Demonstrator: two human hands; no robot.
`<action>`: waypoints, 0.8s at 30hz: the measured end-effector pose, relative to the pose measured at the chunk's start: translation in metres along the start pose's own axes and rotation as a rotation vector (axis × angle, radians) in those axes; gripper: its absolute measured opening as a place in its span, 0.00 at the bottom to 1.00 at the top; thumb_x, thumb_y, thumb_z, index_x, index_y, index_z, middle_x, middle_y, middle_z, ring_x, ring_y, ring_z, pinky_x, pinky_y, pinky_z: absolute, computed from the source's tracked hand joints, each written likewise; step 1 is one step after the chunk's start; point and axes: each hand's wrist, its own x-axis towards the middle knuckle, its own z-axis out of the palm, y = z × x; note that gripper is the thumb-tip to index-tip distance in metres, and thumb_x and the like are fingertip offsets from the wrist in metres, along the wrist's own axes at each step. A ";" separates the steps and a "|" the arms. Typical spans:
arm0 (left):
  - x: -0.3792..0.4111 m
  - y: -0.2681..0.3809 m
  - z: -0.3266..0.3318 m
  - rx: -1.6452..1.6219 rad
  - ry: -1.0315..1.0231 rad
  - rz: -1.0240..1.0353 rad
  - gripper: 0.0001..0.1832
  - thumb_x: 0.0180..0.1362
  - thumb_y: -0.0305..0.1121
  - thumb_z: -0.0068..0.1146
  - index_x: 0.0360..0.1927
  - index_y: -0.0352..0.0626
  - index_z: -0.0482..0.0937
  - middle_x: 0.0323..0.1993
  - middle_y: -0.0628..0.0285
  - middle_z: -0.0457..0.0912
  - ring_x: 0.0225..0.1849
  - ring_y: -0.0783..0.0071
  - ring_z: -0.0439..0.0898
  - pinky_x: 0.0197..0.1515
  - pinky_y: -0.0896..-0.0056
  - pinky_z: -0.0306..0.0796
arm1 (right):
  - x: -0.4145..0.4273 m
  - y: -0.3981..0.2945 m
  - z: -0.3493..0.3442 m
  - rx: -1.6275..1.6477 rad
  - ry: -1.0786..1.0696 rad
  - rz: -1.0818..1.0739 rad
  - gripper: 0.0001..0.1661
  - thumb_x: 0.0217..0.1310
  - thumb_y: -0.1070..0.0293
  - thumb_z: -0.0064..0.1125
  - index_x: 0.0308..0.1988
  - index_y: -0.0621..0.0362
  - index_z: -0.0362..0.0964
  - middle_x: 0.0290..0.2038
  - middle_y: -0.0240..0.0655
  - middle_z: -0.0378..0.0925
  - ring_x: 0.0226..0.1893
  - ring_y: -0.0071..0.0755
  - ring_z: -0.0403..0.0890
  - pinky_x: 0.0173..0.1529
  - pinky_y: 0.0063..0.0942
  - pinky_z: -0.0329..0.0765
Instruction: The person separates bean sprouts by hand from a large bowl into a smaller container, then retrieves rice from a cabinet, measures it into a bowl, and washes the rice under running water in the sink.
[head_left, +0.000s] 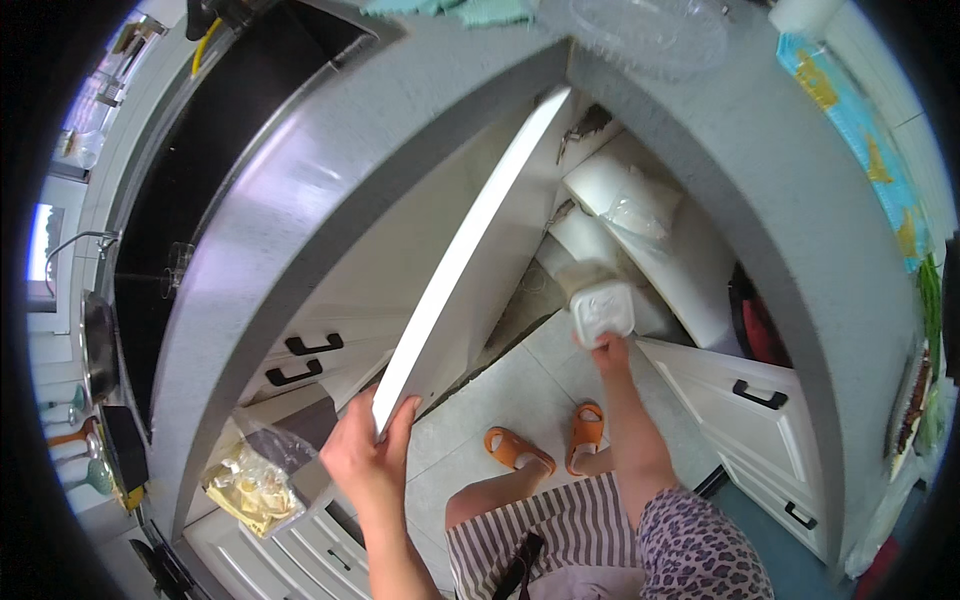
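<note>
My left hand grips the lower edge of an open white cabinet door, with the thumb on one face and the fingers on the other. My right hand holds a plastic storage container with a white lid. The lid faces up, and the container's body is blurred and mostly hidden below it. It is at the opening of the corner base cabinet. Behind it, inside the cabinet, are large white surfaces that I cannot identify and a clear plastic bag.
A grey countertop curves around the opening. Cabinet fronts with black handles stand to the right. A plastic bag with yellow contents hangs at the left. The black cooktop is at upper left. My feet in orange slippers stand on floor tiles.
</note>
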 end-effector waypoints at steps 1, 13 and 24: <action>0.000 -0.001 0.001 0.013 -0.009 0.006 0.15 0.44 0.34 0.70 0.32 0.38 0.77 0.18 0.56 0.75 0.19 0.74 0.71 0.25 0.75 0.68 | -0.026 0.012 -0.012 0.012 -0.078 0.033 0.40 0.33 0.89 0.44 0.54 0.59 0.59 0.52 0.45 0.64 0.53 0.55 0.67 0.53 0.64 0.70; -0.030 -0.014 -0.025 -0.004 -0.273 0.030 0.20 0.54 0.36 0.58 0.48 0.40 0.70 0.39 0.49 0.78 0.48 0.48 0.74 0.48 0.55 0.69 | -0.518 -0.119 0.188 -0.135 -0.350 0.465 0.48 0.30 0.85 0.42 0.61 0.61 0.52 0.58 0.50 0.62 0.58 0.62 0.63 0.53 0.72 0.65; -0.049 0.174 -0.060 -0.517 -0.845 0.304 0.25 0.50 0.41 0.61 0.50 0.37 0.74 0.41 0.45 0.78 0.45 0.51 0.76 0.45 0.58 0.71 | -0.600 -0.284 0.409 -0.383 -0.341 0.070 0.45 0.32 0.83 0.39 0.60 0.58 0.52 0.59 0.51 0.57 0.57 0.65 0.61 0.53 0.69 0.66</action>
